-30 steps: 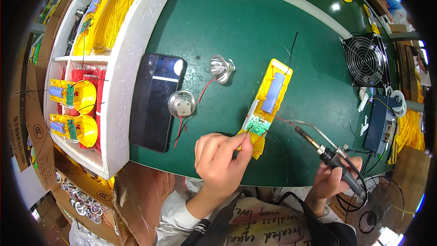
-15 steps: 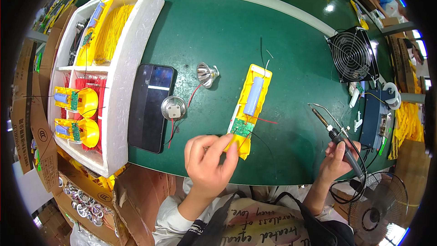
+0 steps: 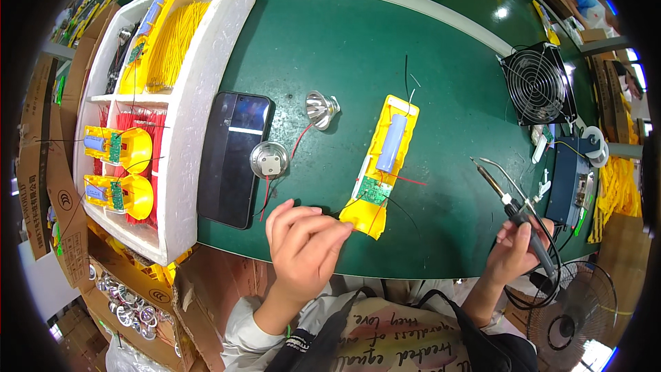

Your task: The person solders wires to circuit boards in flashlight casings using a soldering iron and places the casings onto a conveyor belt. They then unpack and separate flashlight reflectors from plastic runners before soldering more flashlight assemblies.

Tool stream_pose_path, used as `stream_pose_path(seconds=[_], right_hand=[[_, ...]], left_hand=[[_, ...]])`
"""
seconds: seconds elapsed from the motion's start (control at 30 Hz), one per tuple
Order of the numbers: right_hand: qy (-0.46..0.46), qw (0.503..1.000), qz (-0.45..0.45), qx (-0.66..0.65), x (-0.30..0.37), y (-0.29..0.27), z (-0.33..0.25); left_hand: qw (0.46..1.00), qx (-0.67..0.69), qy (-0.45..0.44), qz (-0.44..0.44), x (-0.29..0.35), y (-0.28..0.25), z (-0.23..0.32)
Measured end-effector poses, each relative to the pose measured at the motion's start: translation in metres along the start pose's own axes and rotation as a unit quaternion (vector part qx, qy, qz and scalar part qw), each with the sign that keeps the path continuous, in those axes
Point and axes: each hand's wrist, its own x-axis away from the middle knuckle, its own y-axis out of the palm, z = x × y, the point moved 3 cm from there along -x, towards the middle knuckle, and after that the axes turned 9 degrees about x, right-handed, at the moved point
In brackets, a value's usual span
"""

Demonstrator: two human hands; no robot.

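A yellow flashlight housing (image 3: 363, 221) lies on the green table, holding a blue cylindrical battery (image 3: 392, 143) and a green circuit board (image 3: 375, 191) with thin red and black wires. My left hand (image 3: 303, 251) is at the housing's near end, thumb and index finger pinched together by its left edge. What lies between those fingertips is too small to make out. Over on the right, my right hand (image 3: 513, 251) grips a soldering iron (image 3: 521, 219) by its black handle, tip pointing up and left. A thin metal tube runs beside the tip.
Left of the housing are a reflector cup (image 3: 321, 110), a round metal piece (image 3: 268, 160) with a red wire, and a black phone (image 3: 235, 158). A white foam box (image 3: 210, 114) holds wires and yellow housings. At right stand a black fan (image 3: 538, 86), a blue soldering station (image 3: 573, 182) and a solder spool (image 3: 593, 146).
My left hand has drawn back from the circuit board toward the housing's lower left edge. The right hand still holds the soldering iron in nearly the same place. The view has shifted slightly.
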Motion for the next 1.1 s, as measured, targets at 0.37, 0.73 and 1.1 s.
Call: stream_pose_path(seconds=[0.37, 0.73, 1.1], right_hand=[[0.015, 0.975, -0.223, -0.008, 0.032, 0.039, -0.036], [0.006, 0.961, -0.275, -0.032, 0.034, 0.053, -0.030], [0.036, 0.966, -0.253, -0.029, 0.031, 0.053, -0.030]], left_hand=[[0.991, -0.068, -0.083, 0.084, -0.006, 0.023, 0.012], [0.992, -0.068, -0.092, 0.060, -0.013, 0.023, 0.013], [0.993, -0.049, -0.093, 0.058, -0.015, 0.022, 0.013]])
